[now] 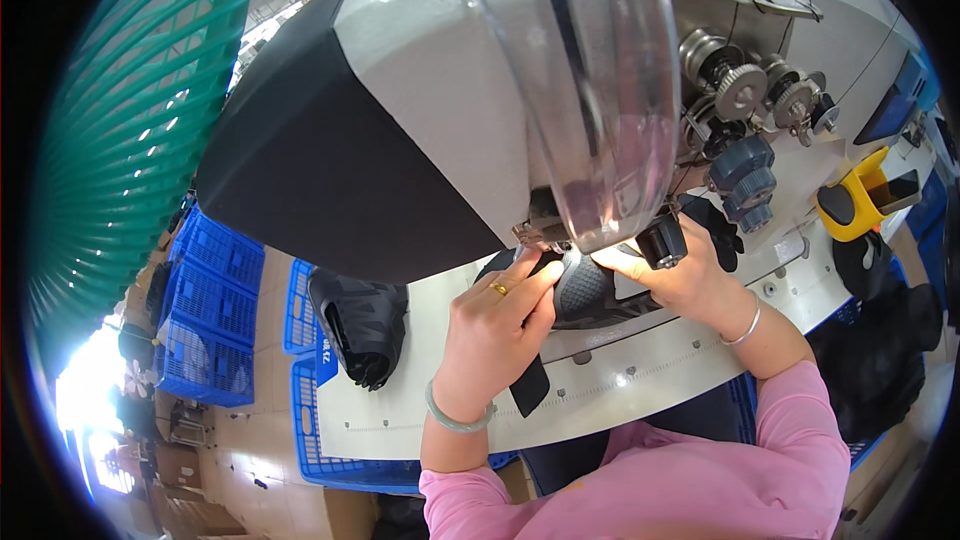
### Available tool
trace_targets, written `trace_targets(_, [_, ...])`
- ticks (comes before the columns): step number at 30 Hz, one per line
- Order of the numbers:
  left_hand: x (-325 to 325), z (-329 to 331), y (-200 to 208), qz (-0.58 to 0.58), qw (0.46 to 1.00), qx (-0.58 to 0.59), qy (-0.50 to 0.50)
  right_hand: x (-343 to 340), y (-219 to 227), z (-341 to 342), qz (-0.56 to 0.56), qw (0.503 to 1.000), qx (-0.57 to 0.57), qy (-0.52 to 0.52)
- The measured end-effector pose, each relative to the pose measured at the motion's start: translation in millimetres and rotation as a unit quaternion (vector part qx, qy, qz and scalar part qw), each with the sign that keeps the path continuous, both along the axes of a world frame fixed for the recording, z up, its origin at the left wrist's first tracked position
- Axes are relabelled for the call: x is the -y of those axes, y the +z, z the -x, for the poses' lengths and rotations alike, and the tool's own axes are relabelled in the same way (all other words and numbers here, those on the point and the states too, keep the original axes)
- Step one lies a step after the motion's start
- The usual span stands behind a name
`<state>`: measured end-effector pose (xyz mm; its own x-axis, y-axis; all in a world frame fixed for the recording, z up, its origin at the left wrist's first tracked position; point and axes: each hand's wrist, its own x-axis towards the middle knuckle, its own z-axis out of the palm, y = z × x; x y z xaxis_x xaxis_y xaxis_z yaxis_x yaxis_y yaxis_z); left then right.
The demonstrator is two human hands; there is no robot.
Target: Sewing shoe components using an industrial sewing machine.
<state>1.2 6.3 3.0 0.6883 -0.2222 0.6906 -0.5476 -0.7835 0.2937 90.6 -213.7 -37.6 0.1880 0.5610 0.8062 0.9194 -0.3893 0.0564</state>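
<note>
Under the needle area of a sewing machine (430,70) lies a dark grey, patterned fabric piece (585,290) that looks like a shoe upper. My left hand (498,325), with a gold ring and a pale bangle at the wrist, has its fingers bent together on the piece's left side, close to the presser foot (540,237). On its right side, my right hand (680,275) grips the piece, its fingers partly hidden behind a small black lamp (662,242). A black strip (530,387) hangs below my left hand.
A stack of black uppers (360,325) rests on the white table (640,375) at left. Blue crates (212,305) stand beyond it. A green fan guard (140,130) rises at far left. At right are a yellow holder (858,198) and black pieces (875,360).
</note>
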Motion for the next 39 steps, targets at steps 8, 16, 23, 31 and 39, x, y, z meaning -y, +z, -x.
trace_targets(8, [5,1,-1,-0.029,0.999,0.007,0.027,0,-1,-20,-0.016,0.998,0.026,0.054])
trace_targets(16, [5,-3,-6,-0.037,0.998,0.025,0.037,4,11,-5,0.060,0.996,0.055,-0.030])
trace_targets(23, [7,-5,-7,-0.065,0.995,0.059,0.045,-10,-6,41,-0.007,0.993,-0.064,-0.102])
trace_targets(31, [3,-2,9,0.108,0.987,-0.112,0.038,-10,-20,9,-0.036,0.998,-0.048,-0.017])
trace_targets(39, [10,1,-7,-0.032,0.998,0.017,0.046,-5,-7,6,-0.011,0.998,-0.064,0.008])
